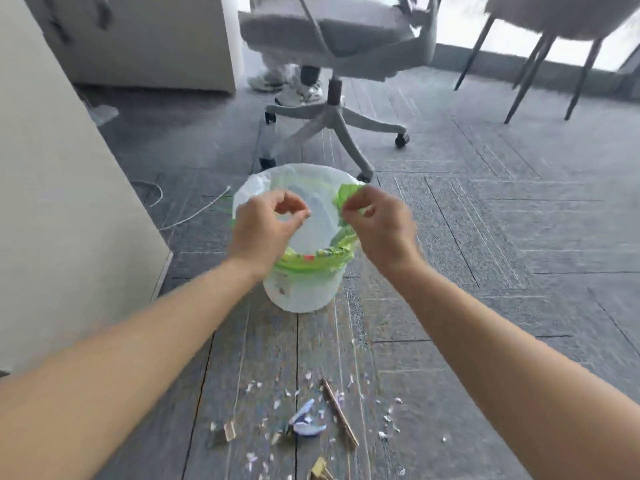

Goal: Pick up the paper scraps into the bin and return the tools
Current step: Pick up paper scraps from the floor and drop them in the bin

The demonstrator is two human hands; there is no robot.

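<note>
L hand (266, 221) & R hand (379, 221) over bin (298, 296), fingertips pinched; contents: can't tell. We judge paper scraps (307, 421) light, flimsy, tiny; pinch in clusters.

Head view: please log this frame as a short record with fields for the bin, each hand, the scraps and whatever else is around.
bin: white bin upright on the carpet, fitted with a bag liner
right: right hand pinches the liner's green edge at the rim
left: left hand over the bin's mouth, fingers curled; what it holds is unclear
scraps: paper scraps scattered on the floor, nearer the camera
other: brown strip among the scraps; office chair behind the bin
</note>
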